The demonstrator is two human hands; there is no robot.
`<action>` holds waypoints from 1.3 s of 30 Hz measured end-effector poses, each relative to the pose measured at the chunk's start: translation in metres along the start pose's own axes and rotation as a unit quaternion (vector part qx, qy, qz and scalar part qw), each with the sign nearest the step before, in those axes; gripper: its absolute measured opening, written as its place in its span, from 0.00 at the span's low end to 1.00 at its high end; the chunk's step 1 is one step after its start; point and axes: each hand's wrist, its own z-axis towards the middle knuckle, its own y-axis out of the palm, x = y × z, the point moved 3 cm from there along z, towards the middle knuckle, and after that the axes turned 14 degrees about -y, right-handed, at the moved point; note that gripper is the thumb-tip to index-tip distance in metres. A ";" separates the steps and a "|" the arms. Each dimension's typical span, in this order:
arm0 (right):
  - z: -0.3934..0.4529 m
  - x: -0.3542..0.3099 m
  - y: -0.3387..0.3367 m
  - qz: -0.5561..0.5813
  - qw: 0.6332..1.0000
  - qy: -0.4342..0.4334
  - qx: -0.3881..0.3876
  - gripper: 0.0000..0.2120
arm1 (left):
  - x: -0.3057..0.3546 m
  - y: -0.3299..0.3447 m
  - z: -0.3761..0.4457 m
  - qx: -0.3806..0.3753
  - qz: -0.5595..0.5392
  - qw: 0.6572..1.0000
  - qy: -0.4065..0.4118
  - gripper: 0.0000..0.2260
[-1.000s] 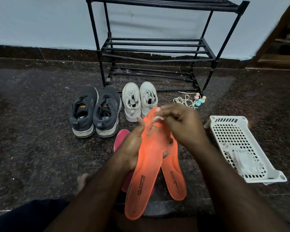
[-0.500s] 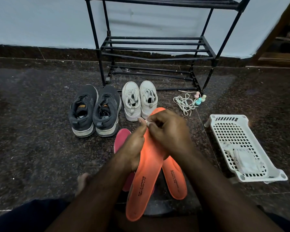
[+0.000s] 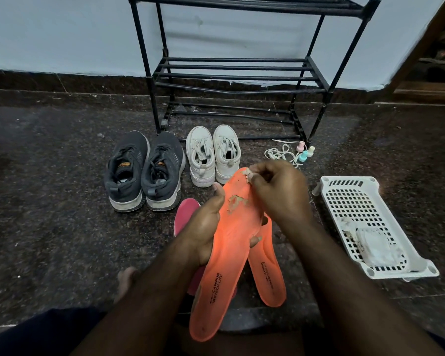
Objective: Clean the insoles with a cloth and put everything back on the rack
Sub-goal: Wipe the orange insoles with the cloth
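On the dark floor (image 3: 49, 201) in front of me sit grey shoes (image 3: 144, 170), white shoes (image 3: 212, 155), a black rack (image 3: 237, 73), a white basket (image 3: 370, 227), laces (image 3: 280, 154) and two insoles, orange (image 3: 270, 276) and pink (image 3: 184, 214).

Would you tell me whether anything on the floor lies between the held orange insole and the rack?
Yes: the white shoes stand between the orange insole, held by the left hand, and the rack.

**Shoes crowd the way to the rack**

Grey sneakers (image 3: 144, 170) and white sneakers (image 3: 212, 154) line the floor before the rack (image 3: 238, 75) (its shelves bare). Laces (image 3: 280, 154) and a white basket (image 3: 365, 224) sit right; dark floor (image 3: 49, 201) lies open left.
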 end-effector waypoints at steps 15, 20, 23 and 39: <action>-0.005 -0.007 -0.005 -0.027 0.995 -0.049 -0.079 0.07 | 0.010 -0.005 0.002 -0.046 -0.043 0.998 0.030 0.34; -0.012 -0.007 -0.003 -0.017 0.984 0.007 -0.178 0.06 | 0.017 -0.010 0.006 -0.045 -0.045 0.997 0.045 0.39; -0.009 -0.008 -0.011 0.034 0.994 0.024 -0.105 0.05 | 0.015 -0.009 0.005 -0.044 -0.031 0.998 0.045 0.33; -0.016 -0.027 0.003 -0.119 0.975 -0.044 -0.185 0.12 | 0.019 -0.020 0.011 0.100 -0.003 0.979 0.178 0.18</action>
